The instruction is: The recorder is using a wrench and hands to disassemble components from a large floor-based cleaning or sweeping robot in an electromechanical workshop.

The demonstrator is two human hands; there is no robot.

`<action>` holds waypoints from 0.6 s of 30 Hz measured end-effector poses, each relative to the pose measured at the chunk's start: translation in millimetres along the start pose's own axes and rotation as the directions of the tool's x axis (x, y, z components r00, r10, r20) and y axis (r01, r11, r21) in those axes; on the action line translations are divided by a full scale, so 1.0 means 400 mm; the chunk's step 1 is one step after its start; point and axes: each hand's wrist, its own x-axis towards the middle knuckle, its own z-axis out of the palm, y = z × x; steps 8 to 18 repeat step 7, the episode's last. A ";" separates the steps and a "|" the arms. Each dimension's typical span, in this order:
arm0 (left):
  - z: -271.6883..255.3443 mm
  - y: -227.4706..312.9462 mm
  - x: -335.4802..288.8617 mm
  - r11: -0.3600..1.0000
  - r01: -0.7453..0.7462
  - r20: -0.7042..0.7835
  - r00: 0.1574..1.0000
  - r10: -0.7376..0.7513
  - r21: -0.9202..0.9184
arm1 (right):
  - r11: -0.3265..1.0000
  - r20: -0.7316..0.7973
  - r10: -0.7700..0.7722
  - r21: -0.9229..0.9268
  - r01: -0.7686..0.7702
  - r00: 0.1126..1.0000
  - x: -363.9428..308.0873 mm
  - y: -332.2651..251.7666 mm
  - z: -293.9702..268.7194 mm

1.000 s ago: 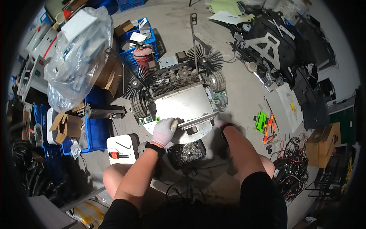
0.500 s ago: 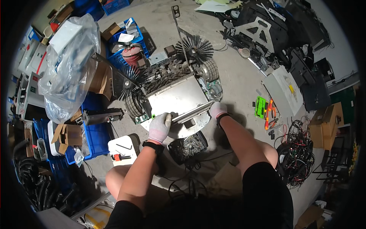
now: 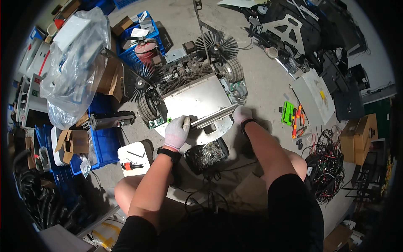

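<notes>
A wheeled sweeping machine with a flat silver metal plate stands on the floor before me. Along the plate's near edge runs a long metal rail. My left hand, in a pale glove, is closed around the rail's left end with the thumb on top. At the other end my right hand, gloved too, grips the rail, its fingers partly hidden. Round black brushes sit at the machine's far corners, next to treaded wheels. Between my legs lies a black tray of small screws.
Left of my knees, a white lid carries hex keys and a red-black tool. Blue crates and a plastic-wrapped bundle crowd the left. At right lie a green bit case, orange-handled pliers and tangled wires.
The whole view has shifted slightly. Both hands keep their places at the two ends of the rail, and the machine looks the same.
</notes>
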 end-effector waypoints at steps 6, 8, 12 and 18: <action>-0.002 -0.003 -0.002 1.000 0.024 0.003 1.000 -0.024 -0.002 | 0.996 0.013 -0.081 0.030 0.081 0.997 -0.010 0.009 0.009; -0.005 0.000 0.001 0.999 0.036 0.011 0.999 -0.035 -0.011 | 0.997 0.011 -0.077 0.028 0.076 0.997 -0.016 0.007 0.006; -0.005 0.000 0.001 0.999 0.036 0.011 0.999 -0.035 -0.011 | 0.997 0.011 -0.077 0.028 0.076 0.997 -0.016 0.007 0.006; -0.005 0.000 0.001 0.999 0.036 0.011 0.999 -0.035 -0.011 | 0.997 0.011 -0.077 0.028 0.076 0.997 -0.016 0.007 0.006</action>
